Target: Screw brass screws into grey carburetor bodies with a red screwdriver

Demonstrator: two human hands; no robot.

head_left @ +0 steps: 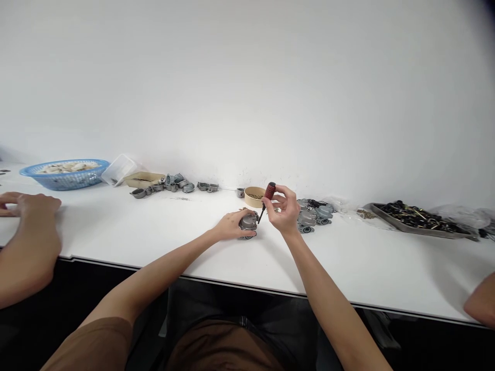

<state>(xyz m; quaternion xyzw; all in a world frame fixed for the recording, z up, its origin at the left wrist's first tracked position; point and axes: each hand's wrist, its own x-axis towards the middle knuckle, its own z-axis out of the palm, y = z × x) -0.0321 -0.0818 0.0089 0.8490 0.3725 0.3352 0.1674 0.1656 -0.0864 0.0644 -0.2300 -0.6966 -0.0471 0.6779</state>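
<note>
My left hand is closed around a grey cast-metal part that rests on the white table. Between the thumb and fingers of my right hand is a screwdriver with a red and black handle. Its shaft slants down to the right side of the metal part; whether the tip touches it I cannot tell. Just behind stands a round tan tub of small brass-coloured pieces. To the right of my right hand sit several similar grey metal parts.
Grey metal cups lie along the wall, left of centre. Farther left are a tan tray, a clear plastic box and a blue basket. A dark tray of black pieces sits right. Other people's arms reach in at both sides.
</note>
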